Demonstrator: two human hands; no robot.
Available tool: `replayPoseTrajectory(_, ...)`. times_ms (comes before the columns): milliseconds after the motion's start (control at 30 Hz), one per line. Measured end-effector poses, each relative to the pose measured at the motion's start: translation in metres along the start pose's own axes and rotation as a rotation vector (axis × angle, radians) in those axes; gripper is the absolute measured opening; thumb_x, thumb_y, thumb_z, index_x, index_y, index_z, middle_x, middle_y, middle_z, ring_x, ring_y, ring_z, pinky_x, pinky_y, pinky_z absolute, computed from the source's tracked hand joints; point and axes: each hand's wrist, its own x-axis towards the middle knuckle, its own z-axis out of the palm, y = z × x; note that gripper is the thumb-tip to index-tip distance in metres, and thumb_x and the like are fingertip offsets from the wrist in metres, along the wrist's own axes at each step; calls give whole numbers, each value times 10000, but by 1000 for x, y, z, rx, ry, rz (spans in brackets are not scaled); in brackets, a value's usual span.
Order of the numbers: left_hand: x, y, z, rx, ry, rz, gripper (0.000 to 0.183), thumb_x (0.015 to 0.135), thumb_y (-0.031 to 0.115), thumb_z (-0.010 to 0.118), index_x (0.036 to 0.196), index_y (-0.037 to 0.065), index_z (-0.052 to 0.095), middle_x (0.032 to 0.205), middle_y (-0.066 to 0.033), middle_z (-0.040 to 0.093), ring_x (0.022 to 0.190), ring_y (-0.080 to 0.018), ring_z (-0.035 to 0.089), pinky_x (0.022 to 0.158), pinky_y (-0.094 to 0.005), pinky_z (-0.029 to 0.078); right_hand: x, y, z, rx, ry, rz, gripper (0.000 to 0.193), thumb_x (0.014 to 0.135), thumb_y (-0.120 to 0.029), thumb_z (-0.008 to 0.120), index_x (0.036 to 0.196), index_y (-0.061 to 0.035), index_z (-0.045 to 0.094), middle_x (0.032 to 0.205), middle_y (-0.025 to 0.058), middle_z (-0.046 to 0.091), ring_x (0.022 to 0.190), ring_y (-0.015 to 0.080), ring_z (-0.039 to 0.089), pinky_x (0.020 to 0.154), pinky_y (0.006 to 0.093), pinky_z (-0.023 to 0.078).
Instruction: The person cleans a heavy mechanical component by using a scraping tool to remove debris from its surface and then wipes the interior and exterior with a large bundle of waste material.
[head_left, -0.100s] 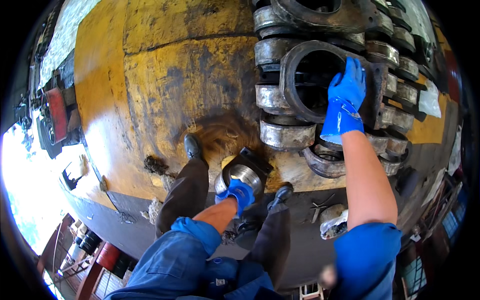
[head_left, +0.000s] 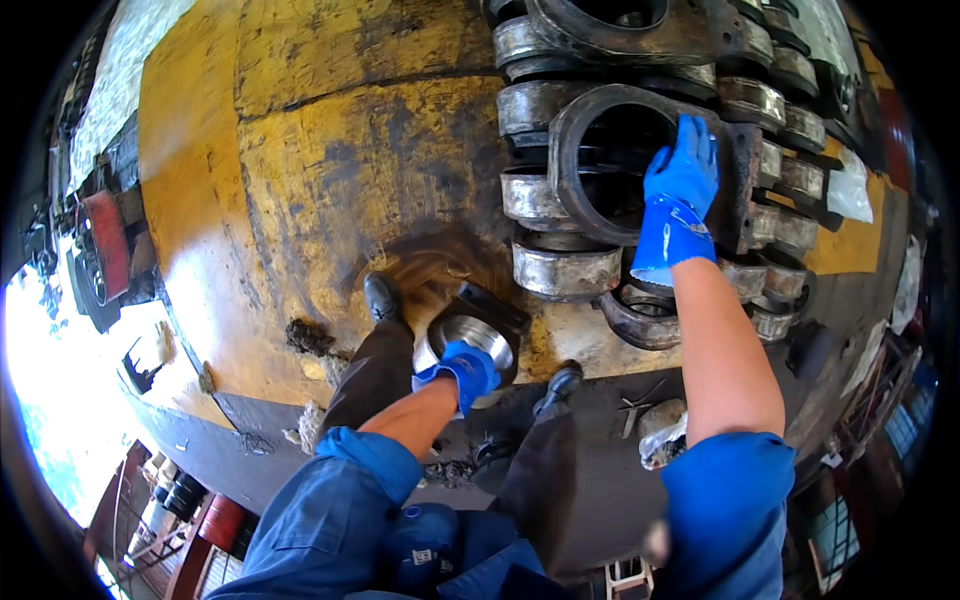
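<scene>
Steel, bright and machined on its inner bore, showed in the round ring-shaped bearing housing that was held low on the worn yellow-painted floor, between the two black shoes of the person. The left hand, covered by a blue rubber glove, was laid on the near rim of that housing, its fingers curled down over the edge in a loose grasp; how tightly they were closed could not be told. The right hand, gloved in the same blue, was stretched up to the large dark cast-iron frame with a round opening, which was stood on top of a stack of grey metal bearing caps. Its fingers were spread nearly flat and pressed against the right inner edge of the opening, with nothing clasped in them. Blue sleeves were rolled to the elbow on both arms. A small heap of dirt was seen on the floor just left of the shoes.
</scene>
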Motion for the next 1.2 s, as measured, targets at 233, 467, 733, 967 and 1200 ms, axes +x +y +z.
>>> replayPoseTrajectory(233,-41,-82,-116,-44,344,-54,492,984,479,488,1054,77,764,1073,-201,747,1023,-387,708,923,-489,517,10,-6,-7,3,-33,18,556,898,-142,613,1446,-143,522,1522,139,514,1380,406,490,1128,511,414)
replayPoseTrajectory(467,-51,-198,-272,-302,589,-61,579,1000,514,457,1246,51,703,1242,-262,682,1209,-413,632,1064,-464,448,8,-4,-6,-25,-35,-31,582,897,-116,617,1469,-106,510,1529,153,506,1396,406,478,1157,483,397)
replayPoseTrajectory(733,-72,-275,-369,-318,900,-211,664,1030,584,395,1127,0,694,1063,-257,716,1051,-444,666,936,-471,496,6,-14,-19,-27,-108,-19,631,886,-61,622,1497,-89,467,1540,186,480,1425,414,440,1200,482,351)
replayPoseTrajectory(967,-35,-277,-374,-516,1170,-398,590,1017,536,477,928,9,726,904,-273,704,891,-479,676,812,-513,530,20,-23,-25,-68,-180,22,667,878,-59,629,1514,-68,432,1564,197,445,1450,416,407,1215,491,325)
replayPoseTrajectory(1200,-33,-280,-377,-505,1107,-419,554,1028,500,469,939,23,736,946,-276,705,911,-477,678,821,-526,525,21,-22,-24,-63,-207,50,621,895,-85,626,1490,-37,454,1546,210,470,1425,457,427,1186,526,347)
